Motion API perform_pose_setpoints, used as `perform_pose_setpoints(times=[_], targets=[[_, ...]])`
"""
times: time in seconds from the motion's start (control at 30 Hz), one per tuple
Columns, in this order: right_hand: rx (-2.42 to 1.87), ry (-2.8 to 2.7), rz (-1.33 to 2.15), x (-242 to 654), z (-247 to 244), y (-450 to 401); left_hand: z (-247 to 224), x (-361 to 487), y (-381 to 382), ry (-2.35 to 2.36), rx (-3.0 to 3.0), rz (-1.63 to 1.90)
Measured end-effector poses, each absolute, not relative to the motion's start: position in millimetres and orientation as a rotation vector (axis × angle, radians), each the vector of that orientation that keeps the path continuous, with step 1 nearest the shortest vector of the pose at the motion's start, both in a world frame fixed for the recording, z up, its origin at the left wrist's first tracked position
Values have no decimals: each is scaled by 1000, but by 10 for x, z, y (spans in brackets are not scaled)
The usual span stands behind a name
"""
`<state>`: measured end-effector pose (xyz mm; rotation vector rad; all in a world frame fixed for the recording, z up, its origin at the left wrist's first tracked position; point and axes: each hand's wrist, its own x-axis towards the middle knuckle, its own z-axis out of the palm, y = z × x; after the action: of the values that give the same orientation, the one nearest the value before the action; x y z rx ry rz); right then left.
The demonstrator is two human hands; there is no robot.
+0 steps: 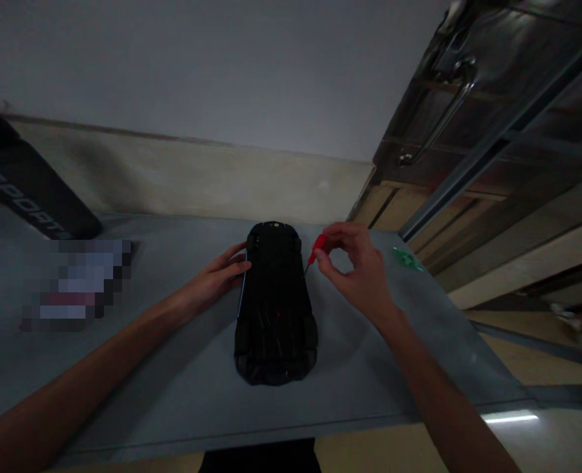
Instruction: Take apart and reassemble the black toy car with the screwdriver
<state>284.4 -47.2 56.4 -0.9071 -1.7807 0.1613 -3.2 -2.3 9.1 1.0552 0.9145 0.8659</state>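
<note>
A black toy car [275, 295] lies upside down on the grey table, its dark underside and wheels facing up. My left hand [222, 270] holds the car's left side, fingers against the edge near the far wheel; part of the grip is hidden behind the body. Pinched between thumb and fingertips of my right hand [355, 263] is a small screwdriver with a red handle [317, 247]. Its thin shaft slants down to the car's right side; whether the tip touches the car I cannot tell.
A dark bottle [29, 180] marked SPORT stands at the left, beside a blurred-out flat item [84, 279]. A small green thing [408, 258] lies near the table's [360, 394] right edge. Behind rises a wall [197, 174]; a door handle [441, 118] is at the upper right.
</note>
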Motion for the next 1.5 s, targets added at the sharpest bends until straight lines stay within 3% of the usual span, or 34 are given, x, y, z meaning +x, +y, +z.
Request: perform_pose_setpoints(times=[0.8, 1.5], targets=[[-982, -1877, -38, 2798, 565, -552, 176, 14, -59, 942, 992, 887], [-1064, -1927, 38, 2798, 574, -590, 96, -24, -16, 906, 1066, 885]])
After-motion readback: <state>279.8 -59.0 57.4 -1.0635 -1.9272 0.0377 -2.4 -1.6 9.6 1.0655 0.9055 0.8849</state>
